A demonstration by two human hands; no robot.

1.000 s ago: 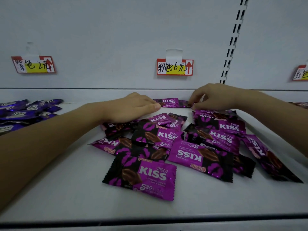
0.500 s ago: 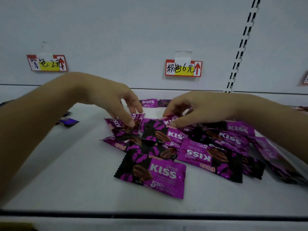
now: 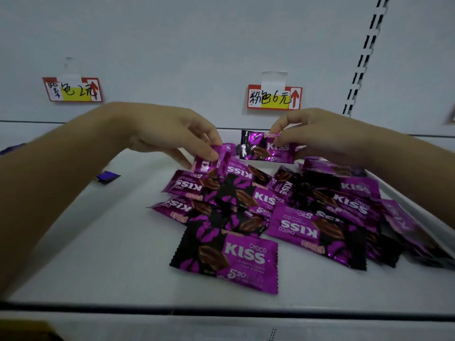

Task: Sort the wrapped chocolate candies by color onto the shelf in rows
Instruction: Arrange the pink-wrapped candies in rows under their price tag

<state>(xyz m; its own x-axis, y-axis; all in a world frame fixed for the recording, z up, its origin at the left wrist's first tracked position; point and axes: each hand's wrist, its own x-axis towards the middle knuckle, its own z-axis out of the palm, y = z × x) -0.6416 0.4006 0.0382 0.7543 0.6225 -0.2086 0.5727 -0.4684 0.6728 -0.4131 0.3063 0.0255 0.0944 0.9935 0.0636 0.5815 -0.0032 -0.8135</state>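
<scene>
**A:** What lies on the shelf (image 3: 98, 254), starting left of the pile (image 3: 283, 207)?

**B:** Well left of the pile, a single dark blue wrapper (image 3: 107, 176) lies flat on the white shelf. On the back wall above it hangs the left price tag (image 3: 72, 89). It is red-framed with a yellow patch and a red up arrow, and the handwriting ends "色 2元". The first character is too smudged to read.

**A:** And the hands?

**B:** The left hand (image 3: 170, 134) reaches to the pile's rear left corner. Its fingers (image 3: 211, 143) and thumb are clamped on a crumpled pink wrapper (image 3: 208, 166) that touches the packets below. On the wall behind the pile, the middle price tag (image 3: 274, 98) reads "粉色6元" beside a red arrow. The right hand (image 3: 320, 136) comes in from the pile's right and pinches the top edge of a held candy (image 3: 266, 150). This one is upright at the pile's back edge, facing the camera, and "KISS" and "520" show on it. Whether its lower edge touches the pile I cannot tell.

**A:** The pile itself?

**B:** It is pink-and-black packets overlapping at all angles, several upside down. Those that can be read say "CHOCO KISS", with lip shapes. The front candy (image 3: 229, 259) lies at the pile's near edge, right way up, with "520" beneath its name. On the wall right of the pile runs a slotted upright (image 3: 364, 57).
</scene>
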